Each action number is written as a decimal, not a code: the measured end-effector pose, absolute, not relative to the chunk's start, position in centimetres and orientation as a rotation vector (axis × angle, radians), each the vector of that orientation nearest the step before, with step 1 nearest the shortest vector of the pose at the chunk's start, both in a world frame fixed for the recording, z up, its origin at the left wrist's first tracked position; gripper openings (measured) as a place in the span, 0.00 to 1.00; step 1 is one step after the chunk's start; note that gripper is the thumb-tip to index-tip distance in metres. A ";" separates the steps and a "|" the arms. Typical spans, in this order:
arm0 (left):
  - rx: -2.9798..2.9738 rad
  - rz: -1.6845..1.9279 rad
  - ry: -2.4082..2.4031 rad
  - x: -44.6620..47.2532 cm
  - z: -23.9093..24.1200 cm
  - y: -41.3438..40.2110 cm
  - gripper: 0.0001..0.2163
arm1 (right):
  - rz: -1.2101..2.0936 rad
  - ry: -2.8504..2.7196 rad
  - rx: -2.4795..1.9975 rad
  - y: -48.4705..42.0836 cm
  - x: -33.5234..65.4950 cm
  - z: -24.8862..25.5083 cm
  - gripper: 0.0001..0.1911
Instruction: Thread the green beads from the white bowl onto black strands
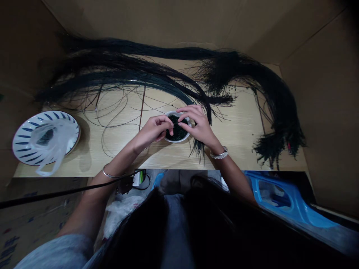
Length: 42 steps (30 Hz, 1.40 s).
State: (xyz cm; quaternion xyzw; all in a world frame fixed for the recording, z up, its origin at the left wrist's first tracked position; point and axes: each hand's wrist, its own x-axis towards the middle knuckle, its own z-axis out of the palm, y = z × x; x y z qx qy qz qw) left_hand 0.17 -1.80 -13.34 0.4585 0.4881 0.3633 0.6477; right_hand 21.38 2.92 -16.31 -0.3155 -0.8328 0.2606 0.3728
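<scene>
A small white bowl [177,141] stands on the table near its front edge, filled with tiny dark green beads or bits [178,131]. Over the bowl's left side is my left hand [157,129], its fingers curled and thumb pressed to the index in a pinch. My right hand [198,122] comes over the right side, thumb and index tips together above the bowl, other fingers arched. Whatever either pinch holds is too small to make out. A bundle of thin dark strands [199,147] passes beneath my right hand and beside the bowl.
Long bundles of dark strands [134,76] stretch across the back, and a thick bundle [280,97] curves down the right. Loose strands loop at left. A striped plate [21,144] holds a clear plastic bag [53,149]. Cardboard walls [174,22] enclose the table [232,138]. A blue plastic stool [297,201] stands below.
</scene>
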 end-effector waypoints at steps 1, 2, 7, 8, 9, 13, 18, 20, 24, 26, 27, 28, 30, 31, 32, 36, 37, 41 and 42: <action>1.043 0.823 1.113 0.2 -13.3 -1.8 0.07 | 0.676 -2.135 -0.812 2.9 21.4 -16.3 0.01; 1.044 0.820 1.114 0.1 -13.4 -1.8 0.07 | 0.684 -2.134 -0.813 2.9 21.4 -16.3 0.01; 1.049 0.818 1.105 0.1 -13.3 -1.8 0.07 | 0.711 -2.134 -0.797 2.8 21.3 -16.2 0.01; 1.047 0.816 1.107 0.2 -13.3 -1.8 0.07 | 0.714 -2.133 -0.797 2.7 21.3 -16.2 0.01; 1.045 0.814 1.110 0.2 -13.3 -1.8 0.06 | 0.716 -2.132 -0.796 2.7 21.3 -16.1 0.01; 1.041 0.808 1.118 0.2 -13.2 -1.8 0.06 | 0.711 -2.121 -0.769 2.7 21.3 -16.1 0.01; 1.049 0.811 1.110 0.1 -13.5 -1.8 0.06 | 0.701 -2.132 -0.759 2.7 21.2 -16.1 0.01; 1.050 0.808 1.111 0.1 -13.6 -1.8 0.06 | 0.692 -2.127 -0.732 2.6 21.2 -16.2 0.01; 1.048 0.811 1.100 0.2 -13.6 -1.8 0.06 | 0.703 -2.138 -0.750 2.4 21.0 -16.3 0.01; 1.052 0.815 1.087 0.3 -13.5 -1.8 0.06 | 0.725 -2.151 -0.758 2.2 20.9 -16.2 0.02; 1.053 0.817 1.081 0.3 -13.5 -1.9 0.06 | 0.737 -2.150 -0.753 2.2 20.8 -16.2 0.02; 1.054 0.821 1.077 0.3 -13.5 -1.9 0.06 | 0.750 -2.142 -0.745 2.2 20.8 -16.1 0.02; 1.051 0.830 1.070 0.3 -13.6 -1.9 0.06 | 0.777 -2.103 -0.749 2.2 20.8 -16.0 0.03; 1.049 0.833 1.068 0.3 -13.6 -1.9 0.07 | 0.792 -2.074 -0.768 2.2 20.8 -16.0 0.04; 1.048 0.836 1.064 0.3 -13.6 -1.9 0.07 | 0.810 -2.043 -0.794 2.2 20.8 -16.0 0.04; 1.058 0.845 1.058 0.4 -13.5 -2.0 0.07 | 0.890 -1.964 -0.878 2.4 20.9 -16.1 0.05; 1.063 0.847 1.059 0.4 -13.5 -2.0 0.07 | 0.902 -1.964 -0.878 2.4 20.9 -16.2 0.05; 1.088 0.855 1.071 0.5 -13.4 -2.1 0.06 | 0.908 -1.996 -0.874 2.4 20.8 -16.3 0.06; 1.095 0.854 1.074 0.6 -13.4 -2.1 0.06 | 0.907 -2.003 -0.878 2.3 20.7 -16.3 0.06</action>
